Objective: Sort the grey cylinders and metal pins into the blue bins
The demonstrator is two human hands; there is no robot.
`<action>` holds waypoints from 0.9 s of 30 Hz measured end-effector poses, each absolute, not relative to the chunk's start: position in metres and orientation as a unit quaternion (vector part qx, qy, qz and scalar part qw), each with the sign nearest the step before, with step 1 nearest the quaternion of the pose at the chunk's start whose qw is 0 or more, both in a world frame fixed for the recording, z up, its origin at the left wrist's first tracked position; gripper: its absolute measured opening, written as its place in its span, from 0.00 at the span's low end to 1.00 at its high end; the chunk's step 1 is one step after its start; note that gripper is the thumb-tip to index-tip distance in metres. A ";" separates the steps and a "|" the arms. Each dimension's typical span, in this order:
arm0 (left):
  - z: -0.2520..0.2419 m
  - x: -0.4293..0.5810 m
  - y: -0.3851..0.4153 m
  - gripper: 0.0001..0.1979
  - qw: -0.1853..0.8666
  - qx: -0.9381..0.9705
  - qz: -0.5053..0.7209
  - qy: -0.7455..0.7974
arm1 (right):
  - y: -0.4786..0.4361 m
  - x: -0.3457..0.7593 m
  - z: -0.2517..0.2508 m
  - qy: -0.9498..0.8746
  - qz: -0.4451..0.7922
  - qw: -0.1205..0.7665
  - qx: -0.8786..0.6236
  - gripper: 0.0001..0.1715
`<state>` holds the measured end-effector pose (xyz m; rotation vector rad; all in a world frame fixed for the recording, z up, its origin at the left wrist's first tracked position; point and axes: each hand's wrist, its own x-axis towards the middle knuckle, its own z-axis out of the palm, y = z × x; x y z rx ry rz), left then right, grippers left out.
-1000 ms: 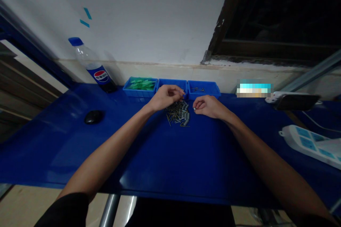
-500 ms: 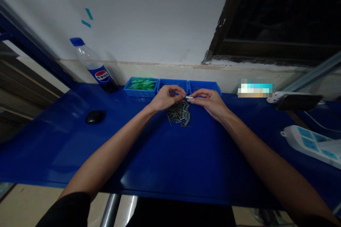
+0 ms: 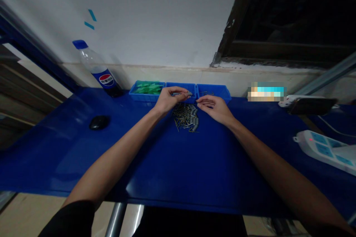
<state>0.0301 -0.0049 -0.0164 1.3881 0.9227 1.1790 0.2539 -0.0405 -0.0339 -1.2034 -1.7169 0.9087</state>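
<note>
My left hand (image 3: 169, 100) is over the front of the middle blue bin (image 3: 168, 86). Its thumb and fingers pinch a small grey wall plug (image 3: 189, 93). To its right, my right hand (image 3: 215, 108) hovers near the front of the right bin (image 3: 219, 89), fingers loosely curled and a small gap between fingertips and thumb. I see nothing clearly held there. Below and between the hands, a pile of thin screws (image 3: 182, 117) lies on the blue table (image 3: 178, 170). Several grey wall plugs (image 3: 195, 121) lie along its right side.
A left bin (image 3: 147, 97) holds green plastic pieces (image 3: 148, 88). A few screws (image 3: 207, 93) lie in the right bin. A cola bottle (image 3: 101, 74) and a black mouse (image 3: 99, 122) stand left. At right are a power strip (image 3: 324, 150) and a dark phone-like device (image 3: 311, 106).
My hands have moved apart from their meeting point above the pile. The left hand has risen slightly with the wall plug. The right hand has let go and shifted a little to the right.
</note>
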 end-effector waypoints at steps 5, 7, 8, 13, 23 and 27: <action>-0.020 0.025 0.004 0.17 0.477 0.585 0.512 0.410 | -0.038 0.261 -0.046 -0.815 0.204 0.281 -0.463 0.16; -0.021 0.024 0.005 0.18 0.483 0.580 0.511 0.412 | -0.038 0.263 -0.049 -0.839 0.180 0.249 -0.449 0.18; -0.022 0.025 0.005 0.17 0.486 0.578 0.512 0.410 | -0.037 0.263 -0.050 -0.847 0.172 0.238 -0.443 0.18; -0.020 0.028 0.001 0.10 0.492 0.591 0.500 0.398 | -0.036 0.268 -0.047 -0.855 0.131 0.191 -0.464 0.17; -0.015 0.031 -0.004 0.08 0.468 0.632 0.472 0.399 | -0.043 0.269 -0.042 -0.862 0.094 0.183 -0.463 0.19; -0.015 0.032 -0.003 0.07 0.459 0.644 0.464 0.399 | -0.042 0.268 -0.044 -0.867 0.081 0.157 -0.466 0.18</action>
